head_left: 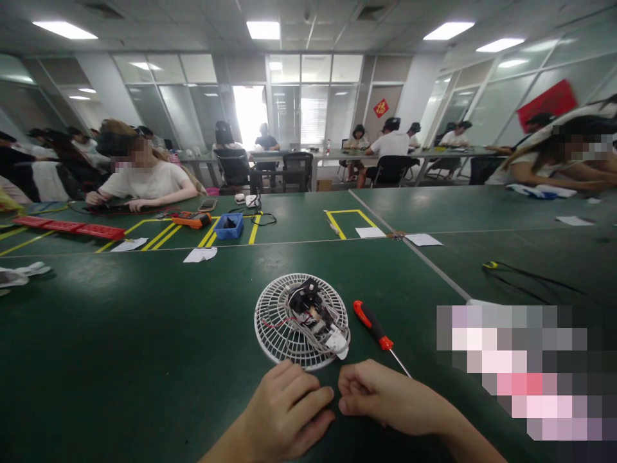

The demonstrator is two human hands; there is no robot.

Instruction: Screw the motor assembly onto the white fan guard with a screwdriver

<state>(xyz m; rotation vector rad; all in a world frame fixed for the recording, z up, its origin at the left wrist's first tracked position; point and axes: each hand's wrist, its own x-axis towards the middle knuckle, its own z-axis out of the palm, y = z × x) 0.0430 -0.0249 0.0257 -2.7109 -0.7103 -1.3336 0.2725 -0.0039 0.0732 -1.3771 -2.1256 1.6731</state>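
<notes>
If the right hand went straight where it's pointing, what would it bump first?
Probably the bare, curled left hand, just across a narrow gap from the bare right hand, though depth is unclear.

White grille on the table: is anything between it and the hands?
No, nothing visible: the left hand is at the near edge of the white grille, the right hand just short of it. The screwdriver lies to the grille's right.

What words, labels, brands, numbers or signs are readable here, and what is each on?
"福": on the red diamond sign in the background.
Red banner at right: no text can be made out.
White sheets, orange meter: any print is too small to read.
White grille, screwdriver: no readable lettering.
</notes>
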